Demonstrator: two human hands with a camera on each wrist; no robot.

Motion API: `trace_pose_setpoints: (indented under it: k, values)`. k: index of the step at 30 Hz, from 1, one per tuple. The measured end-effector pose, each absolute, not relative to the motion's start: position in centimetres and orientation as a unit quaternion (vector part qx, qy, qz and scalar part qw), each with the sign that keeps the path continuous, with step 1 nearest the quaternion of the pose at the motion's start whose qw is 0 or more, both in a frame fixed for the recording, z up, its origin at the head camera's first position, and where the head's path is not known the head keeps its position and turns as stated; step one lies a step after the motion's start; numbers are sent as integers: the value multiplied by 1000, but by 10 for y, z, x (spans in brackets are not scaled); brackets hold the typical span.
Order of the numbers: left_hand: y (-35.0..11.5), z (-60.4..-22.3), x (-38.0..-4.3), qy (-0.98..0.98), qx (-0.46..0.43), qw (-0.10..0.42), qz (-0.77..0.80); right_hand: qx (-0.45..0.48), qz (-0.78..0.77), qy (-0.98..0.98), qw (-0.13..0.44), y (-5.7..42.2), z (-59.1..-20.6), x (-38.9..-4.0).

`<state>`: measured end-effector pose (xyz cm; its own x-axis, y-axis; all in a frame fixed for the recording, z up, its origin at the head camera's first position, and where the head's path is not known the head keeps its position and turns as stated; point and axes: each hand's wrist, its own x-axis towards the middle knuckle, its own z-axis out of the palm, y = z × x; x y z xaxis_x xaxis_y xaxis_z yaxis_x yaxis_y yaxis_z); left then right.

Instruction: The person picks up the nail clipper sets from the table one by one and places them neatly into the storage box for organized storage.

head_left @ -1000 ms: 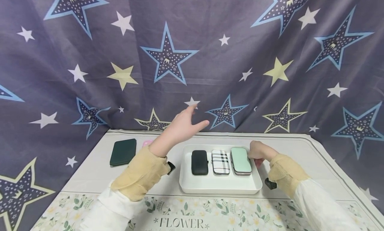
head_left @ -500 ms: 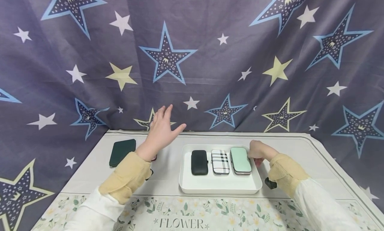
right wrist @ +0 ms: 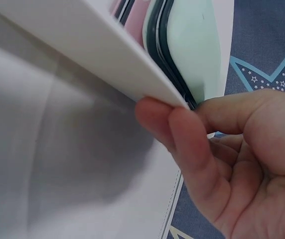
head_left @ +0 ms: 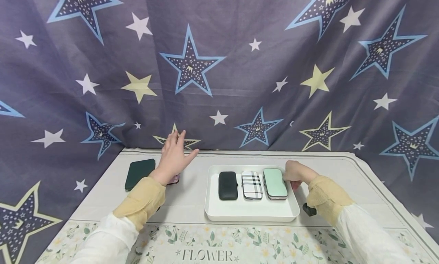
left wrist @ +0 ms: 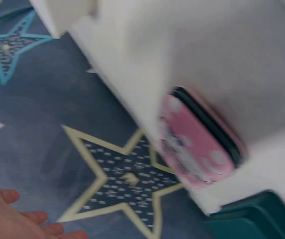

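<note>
My left hand (head_left: pixel 173 157), fingers spread and straight, hovers over the table's left part, holding nothing. Beneath it lies a pink case (left wrist: pixel 197 142) with white dots and a dark band along its edge; the head view leaves it mostly hidden behind the hand. With thumb and fingers, my right hand (right wrist: pixel 207 134) pinches the right wall of a white tray (head_left: pixel 252 217). Three small cases stand in a row inside: a black case (head_left: pixel 228 186), a white plaid case (head_left: pixel 252 185) and a mint green case (head_left: pixel 275 183), the last one right beside the right fingertips.
To the left of the pink case lies a dark green case (head_left: pixel 140 174). A pale cloth (head_left: pixel 186 207) with a floral front strip covers the table. Behind the table hangs a grey-purple curtain (head_left: pixel 240 81) with stars.
My left hand has moved left and down, from beside the tray to over the pink case, fingers staying open. The right hand, tray and its cases have stayed put.
</note>
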<state>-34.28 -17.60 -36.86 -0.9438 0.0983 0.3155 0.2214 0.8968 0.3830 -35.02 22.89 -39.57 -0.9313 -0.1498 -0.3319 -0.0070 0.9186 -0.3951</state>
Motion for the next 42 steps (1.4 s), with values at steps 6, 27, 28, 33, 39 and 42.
trace_pose_setpoints:
  k: [6, 27, 28, 33, 39, 42]
  values:
    - [-192, -389, -352, -970, -55, 122, -201, -44, -204, 962, 178, 228, -396, -349]
    - [-226, -443, -363, -986, 10, 5, -165, -41, -212, 961, 175, 230, -400, -350]
    - [-227, -444, -364, -986, 11, 1, -168, -42, -212, 961, 175, 230, -400, -350]
    - [-230, -446, -366, -982, 15, -19, -189, -41, -207, 963, 169, 230, -400, -350]
    - [-231, -438, -366, -984, 2, -46, -174, -44, -211, 962, 167, 231, -401, -351]
    - [-231, -430, -365, -985, -13, -63, -162, -42, -208, 963, 168, 232, -402, -352]
